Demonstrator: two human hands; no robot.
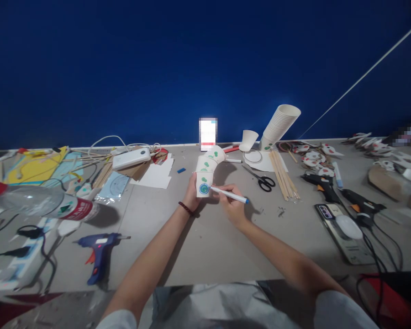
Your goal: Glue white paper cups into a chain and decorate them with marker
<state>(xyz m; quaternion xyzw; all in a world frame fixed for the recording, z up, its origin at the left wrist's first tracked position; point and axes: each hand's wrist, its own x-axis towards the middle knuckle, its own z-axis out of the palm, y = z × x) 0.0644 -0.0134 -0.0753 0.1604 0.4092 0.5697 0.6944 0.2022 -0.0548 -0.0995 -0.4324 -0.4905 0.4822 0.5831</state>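
Observation:
My left hand (192, 193) is closed round the side of a bent chain of white paper cups (205, 176) marked with green spots. The cup nearest me carries a blue ring with a green middle. In my right hand (233, 205) is a white marker pen (230, 195) with a blue end, its tip at that blue ring. Behind the chain lies a red marker (231, 149), and a white pen (233, 160) rests just right of it. A single paper cup (249, 140) stands further back, beside a leaning stack of paper cups (281, 122).
Black scissors (264, 182) and wooden sticks (283, 176) lie to the right, with black glue guns (361, 205) and a phone (344, 235) beyond. On the left are a blue glue gun (101, 253), a plastic bottle (48, 202) and a power strip (29, 260).

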